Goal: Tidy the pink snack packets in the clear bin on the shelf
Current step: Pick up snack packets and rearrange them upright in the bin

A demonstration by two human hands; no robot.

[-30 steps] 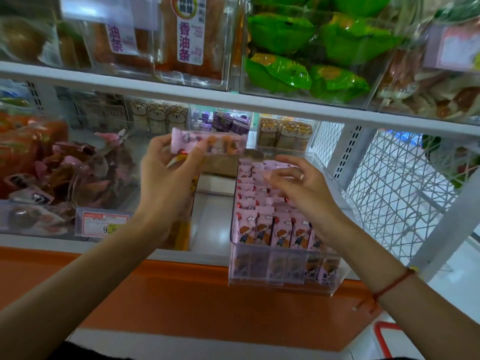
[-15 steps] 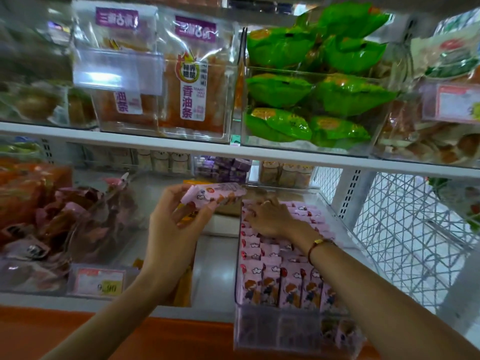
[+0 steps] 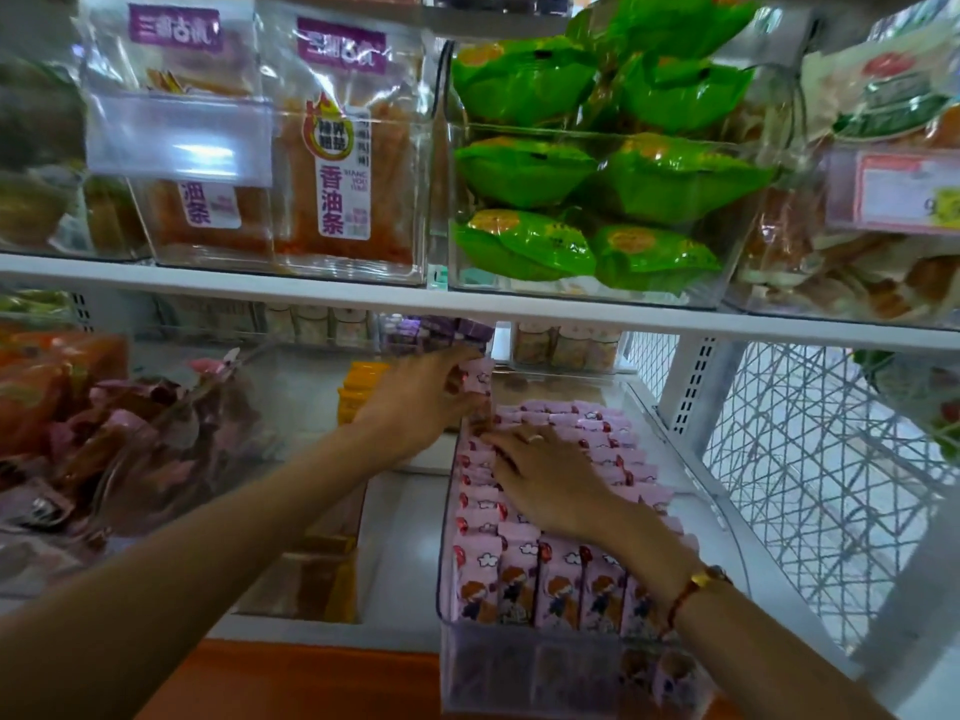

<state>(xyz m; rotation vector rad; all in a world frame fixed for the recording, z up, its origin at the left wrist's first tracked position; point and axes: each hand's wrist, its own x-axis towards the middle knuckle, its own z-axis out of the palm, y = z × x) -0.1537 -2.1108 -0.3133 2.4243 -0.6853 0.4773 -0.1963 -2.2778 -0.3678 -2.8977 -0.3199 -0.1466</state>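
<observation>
Risk of knocking over the standing rows at the back of the clear bin [image 3: 550,667] on the shelf [image 3: 405,537] if the packet [image 3: 477,383] is pushed down too hard. Left hand [image 3: 421,397] fingers pinching this pink packet upright, long axis vertical, at the back left corner. Right hand [image 3: 545,475] fingers released, flat on the packets [image 3: 550,584].

Packets [image 3: 524,574] in bin [image 3: 524,667], under upper shelf [image 3: 311,296].

2 hands [image 3: 426,402], 1 clear bin [image 3: 571,672], 4 front-row pink packets [image 3: 558,584]
</observation>
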